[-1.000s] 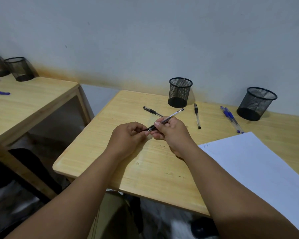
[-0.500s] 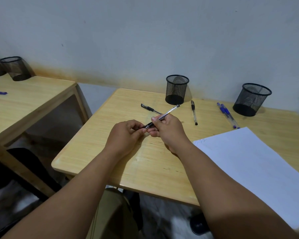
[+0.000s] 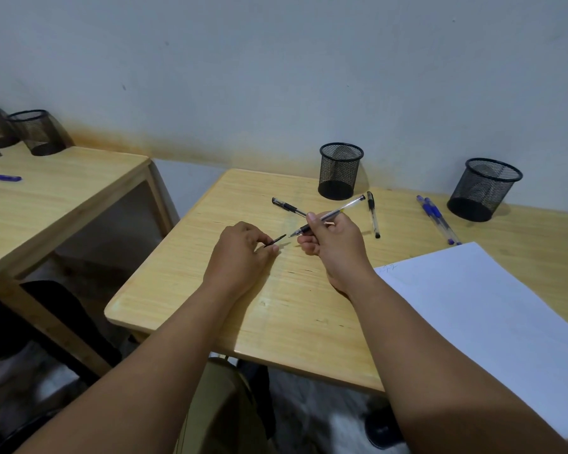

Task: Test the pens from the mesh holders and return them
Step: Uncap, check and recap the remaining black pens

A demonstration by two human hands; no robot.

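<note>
My right hand (image 3: pixel 333 245) grips a clear-barrelled black pen (image 3: pixel 348 205), its bare tip pointing left. My left hand (image 3: pixel 240 253) pinches the black pen cap (image 3: pixel 275 240), a small gap away from the tip. Two black mesh holders stand by the wall, one at the centre (image 3: pixel 340 170) and one to the right (image 3: pixel 483 189). Two more black pens lie on the desk, one (image 3: pixel 287 206) behind my hands and one (image 3: pixel 372 213) near the centre holder. Two blue pens (image 3: pixel 437 218) lie beside the right holder.
A white paper sheet (image 3: pixel 492 319) with small scribbles at its near corner covers the desk's right side. A second wooden desk (image 3: pixel 56 198) to the left carries two mesh holders (image 3: pixel 36 132) and a blue pen (image 3: pixel 2 177). A dark chair sits below it.
My hands have drawn apart: the cap has come off the pen and stays in my left hand, while my right hand has lifted the pen slightly to the right.
</note>
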